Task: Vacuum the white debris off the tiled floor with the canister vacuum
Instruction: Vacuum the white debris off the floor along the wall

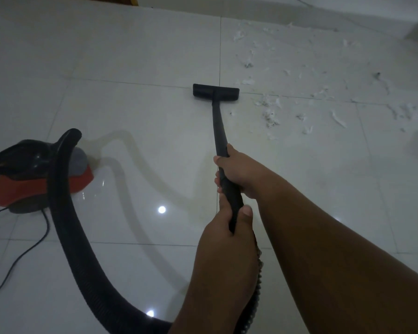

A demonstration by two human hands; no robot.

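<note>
While both hands, right hand (237, 169) ahead of left hand (225, 232), grip the stiff wand (219, 126) tight, the white debris (270, 116) looks light, probably fluffy.

1. The hose (65, 227) runs off the bottom edge, and part of it hides behind the left hand (223, 227).
2. The wand (221, 141) is covered where both hands wrap it.
3. The cord (17, 256) leaves the left edge.
4. The debris (270, 116) bits are blurry, maybe paper or fluff.
5. The canister vacuum (29, 174) is partly behind the hose.
</note>
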